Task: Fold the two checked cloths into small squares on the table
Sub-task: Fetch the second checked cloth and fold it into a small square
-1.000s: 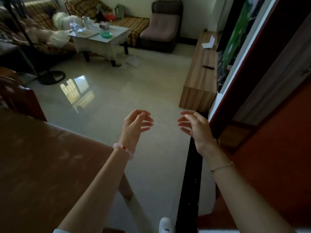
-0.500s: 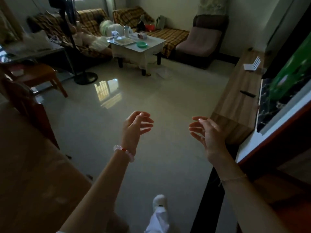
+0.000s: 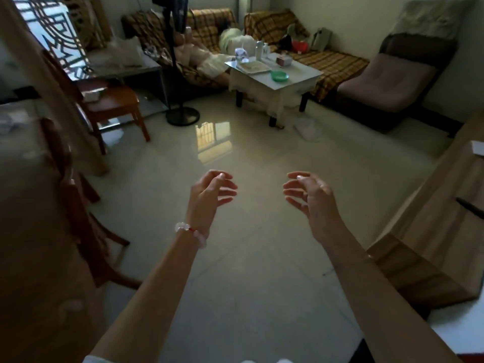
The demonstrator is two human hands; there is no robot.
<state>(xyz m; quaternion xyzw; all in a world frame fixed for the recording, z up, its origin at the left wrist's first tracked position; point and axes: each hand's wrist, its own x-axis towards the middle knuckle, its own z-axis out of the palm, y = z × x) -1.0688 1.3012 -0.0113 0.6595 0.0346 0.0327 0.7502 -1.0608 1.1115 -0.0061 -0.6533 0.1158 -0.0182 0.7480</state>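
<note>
Pale, glossy floor (image 3: pixel 248 271) lies beneath both hands, which are held out in front of the person at about the same height, apart from each other. The left grip (image 3: pixel 209 195) is loosely open. Its fingers (image 3: pixel 226 191) are half curled and spread, the thumb stands clear of them, and it holds and touches nothing. A bead bracelet (image 3: pixel 190 233) sits on that wrist. The right grip (image 3: pixel 311 199) mirrors it: the palm is turned inward towards the left one, and the fingers are relaxed and slightly bent around only air.

Checked fabric in yellow and brown shows across the room, draped over the sofa (image 3: pixel 335 65) behind a low white coffee table (image 3: pixel 301 74), well apart from both grips. Whether any of it is one of the task's two checked cloths cannot be told, so neither their heading nor their long axis can be given.

The brown surface (image 3: pixel 28 271) fills the left edge of the view, to the left of the left forearm. It is dim and blurred, and what lies on its far end is too unclear to name. A dark wooden chair (image 3: pixel 76 205) stands against its edge, between it and the open floor. A low wooden cabinet (image 3: pixel 429 244) stands to the right of the right forearm.
</note>
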